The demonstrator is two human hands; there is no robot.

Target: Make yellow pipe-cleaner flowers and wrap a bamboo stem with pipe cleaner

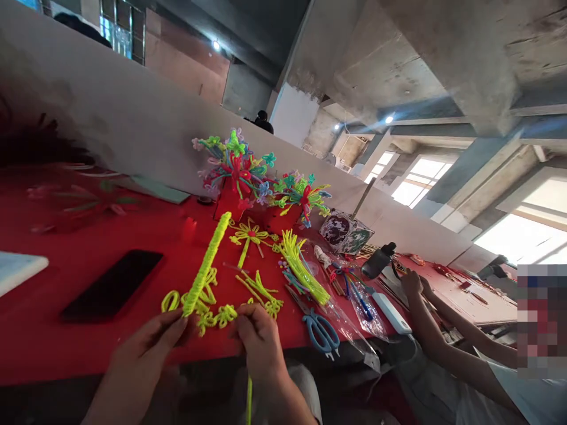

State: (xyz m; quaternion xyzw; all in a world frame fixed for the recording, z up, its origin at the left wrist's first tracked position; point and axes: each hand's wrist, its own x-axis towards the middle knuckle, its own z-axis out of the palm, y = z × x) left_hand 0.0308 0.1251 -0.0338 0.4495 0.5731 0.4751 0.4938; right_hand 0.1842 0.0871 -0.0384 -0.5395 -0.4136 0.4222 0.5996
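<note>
My left hand pinches the lower end of a thick yellow-green stick that looks wound from pipe cleaner, tilted up to the right. In my right hand, thumb and fingers are closed on a yellow-green pipe cleaner, whose tail hangs below the table edge. Small looped pipe-cleaner flowers lie between the hands. Just beyond them are a larger yellow-green flower with a red centre and loose bent pieces. To the right, a bundle of yellow-green pipe cleaners lies in clear plastic.
Blue-handled scissors and a white power strip lie right on the red table. A black phone is at left. Colourful flower bouquets stand against the partition. A dark bottle stands near a co-worker's hands.
</note>
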